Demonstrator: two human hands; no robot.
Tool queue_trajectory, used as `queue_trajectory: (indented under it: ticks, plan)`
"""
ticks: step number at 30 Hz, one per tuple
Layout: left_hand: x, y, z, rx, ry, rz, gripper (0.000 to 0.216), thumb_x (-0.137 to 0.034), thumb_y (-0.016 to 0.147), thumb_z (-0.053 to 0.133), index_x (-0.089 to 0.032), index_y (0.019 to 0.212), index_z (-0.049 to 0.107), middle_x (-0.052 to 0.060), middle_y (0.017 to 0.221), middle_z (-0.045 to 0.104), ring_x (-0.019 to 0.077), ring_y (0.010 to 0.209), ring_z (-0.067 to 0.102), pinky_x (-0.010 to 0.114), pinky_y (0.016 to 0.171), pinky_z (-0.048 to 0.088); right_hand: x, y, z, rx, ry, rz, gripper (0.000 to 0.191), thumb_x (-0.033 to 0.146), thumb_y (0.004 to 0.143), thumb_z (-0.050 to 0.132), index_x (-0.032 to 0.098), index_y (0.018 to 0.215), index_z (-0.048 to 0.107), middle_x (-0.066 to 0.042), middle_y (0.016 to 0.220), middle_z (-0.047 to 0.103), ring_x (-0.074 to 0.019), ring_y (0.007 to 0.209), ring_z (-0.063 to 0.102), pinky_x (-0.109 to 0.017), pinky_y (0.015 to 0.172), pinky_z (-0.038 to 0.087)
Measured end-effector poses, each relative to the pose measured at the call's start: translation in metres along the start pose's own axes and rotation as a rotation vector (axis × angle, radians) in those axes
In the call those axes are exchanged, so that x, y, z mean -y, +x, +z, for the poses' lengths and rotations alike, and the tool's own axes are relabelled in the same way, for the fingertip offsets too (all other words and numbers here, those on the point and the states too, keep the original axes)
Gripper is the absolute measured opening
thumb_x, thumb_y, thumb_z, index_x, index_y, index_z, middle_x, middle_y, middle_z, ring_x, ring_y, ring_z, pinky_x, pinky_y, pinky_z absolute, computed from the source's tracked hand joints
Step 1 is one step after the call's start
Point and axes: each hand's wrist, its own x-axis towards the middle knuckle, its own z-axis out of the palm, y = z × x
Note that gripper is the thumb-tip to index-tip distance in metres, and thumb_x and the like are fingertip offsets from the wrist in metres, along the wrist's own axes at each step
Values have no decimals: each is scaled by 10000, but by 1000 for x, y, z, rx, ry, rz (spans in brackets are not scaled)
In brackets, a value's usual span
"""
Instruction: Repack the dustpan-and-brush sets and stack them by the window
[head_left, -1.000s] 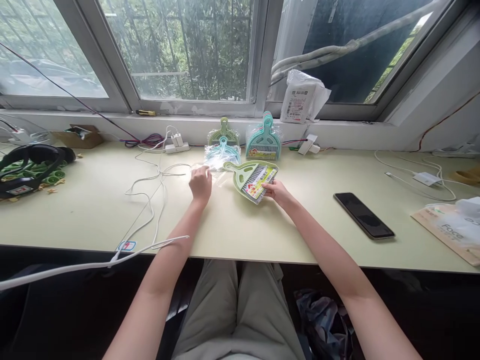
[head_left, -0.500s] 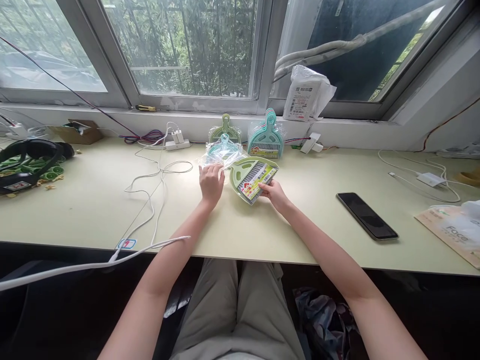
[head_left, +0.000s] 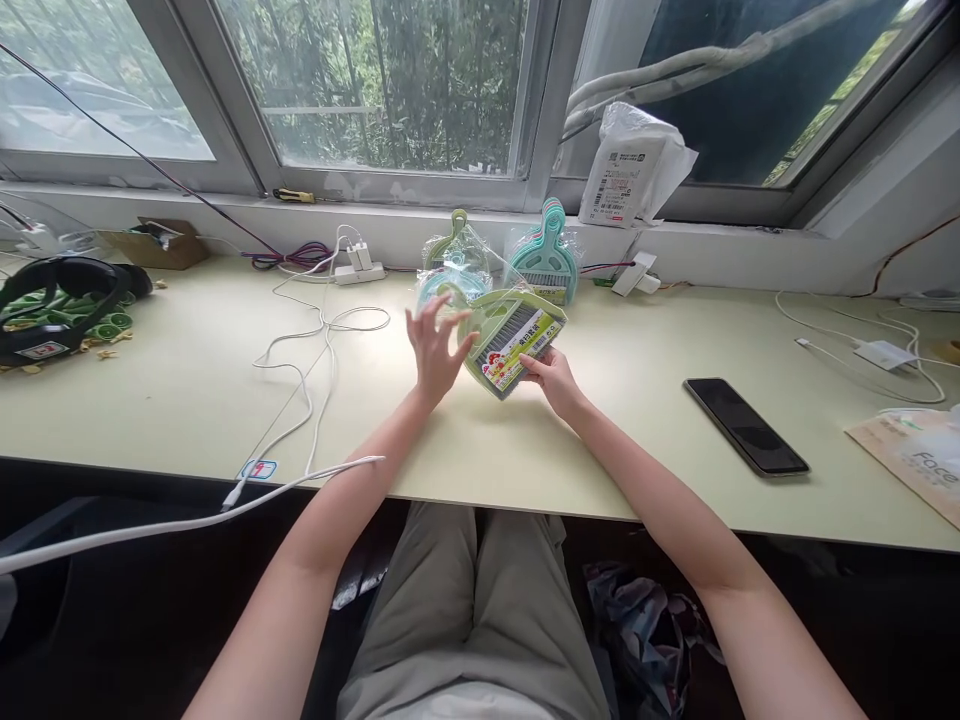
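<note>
My right hand (head_left: 553,380) grips the lower right side of a green dustpan and brush set (head_left: 513,338) with a printed label, tilted above the table. Beside its left edge is my left hand (head_left: 437,345), fingers spread and holding nothing; whether it touches the dustpan I cannot tell. Just behind lies a blue dustpan set (head_left: 455,283) in clear plastic wrap, partly covered by the green one and my fingers. Against the wall stand another green set (head_left: 458,240) and a stack of turquoise sets (head_left: 550,255), both in plastic.
A phone (head_left: 746,426) and a tissue pack (head_left: 911,460) lie on the right of the table (head_left: 637,430). White cables (head_left: 304,390) run across the left, near a headset (head_left: 64,310). A power strip (head_left: 360,272) sits by the wall. A plastic-wrapped package (head_left: 634,165) stands on the sill.
My left hand has let go of the clear plastic and lifted, its fingers spreading beside the green dustpan. My right hand keeps its grip. The view has shifted slightly.
</note>
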Motion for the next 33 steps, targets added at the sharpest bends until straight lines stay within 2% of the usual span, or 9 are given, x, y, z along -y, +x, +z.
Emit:
queue_trajectory:
  ticks: [3,5,8,11,15,18,25,30,33]
  plan:
    - [0,6,-4,-180,-53,-209,561,-405,890,531,-269,1406,356,90,1524,287,272,1462,117,529,1160,167,3,-1,2,-15,31,-32,444,404,663,795,185,1007,620,-80,1120,693,-252,1009,659,-395,829,588]
    - [7,13,-4,-170,-200,-290,600,-417,924,463,-293,1463,229,93,1528,282,255,1456,164,491,1126,272,5,-2,2,-17,47,-41,459,408,656,800,190,1015,615,-78,1137,686,-255,1031,652,-394,842,585]
    - [20,23,1,63,-601,-299,593,-464,939,407,-282,1471,218,108,1445,430,247,1351,401,434,1042,398,6,-3,4,-9,48,-44,474,421,652,801,198,1023,607,-76,1153,680,-264,1060,640,-394,849,584]
    - [26,23,10,328,-955,-315,599,-509,880,498,-242,1403,382,100,1289,590,253,1187,564,414,965,465,5,-3,5,-6,47,-44,469,426,659,796,203,1025,603,-75,1172,673,-268,1091,627,-392,857,583]
    - [16,10,19,588,-1165,-375,544,-475,781,650,-221,1250,547,74,1167,663,250,1052,635,403,901,503,3,-2,4,-44,58,-61,450,415,679,784,207,1035,603,-69,1176,670,-268,1110,620,-398,870,581]
    - [8,3,22,675,-1213,-419,523,-442,778,672,-229,1240,552,72,1189,656,248,1075,621,399,907,502,2,-1,3,-67,60,-67,431,404,701,771,213,1053,610,-63,1172,672,-266,1119,617,-402,890,574]
    - [-1,-1,25,592,-1350,-377,585,-407,789,681,-202,1310,509,116,1277,608,281,1193,556,423,1005,438,1,0,2,-66,43,-45,432,400,676,792,189,1015,628,-76,1132,687,-267,1075,639,-416,899,568]
    - [-8,-7,29,614,-1301,-327,704,-369,705,765,-210,1328,477,112,1259,619,288,1198,553,454,1027,413,4,-1,4,-101,48,-57,429,393,664,801,186,993,619,-80,1106,695,-275,1079,638,-429,885,573]
    - [-9,-10,32,558,-1259,-284,775,-365,697,770,-215,1369,414,122,1298,584,281,1228,527,451,1046,394,4,-2,6,-130,56,-69,406,389,661,803,191,964,617,-72,1094,699,-275,1087,635,-425,886,574]
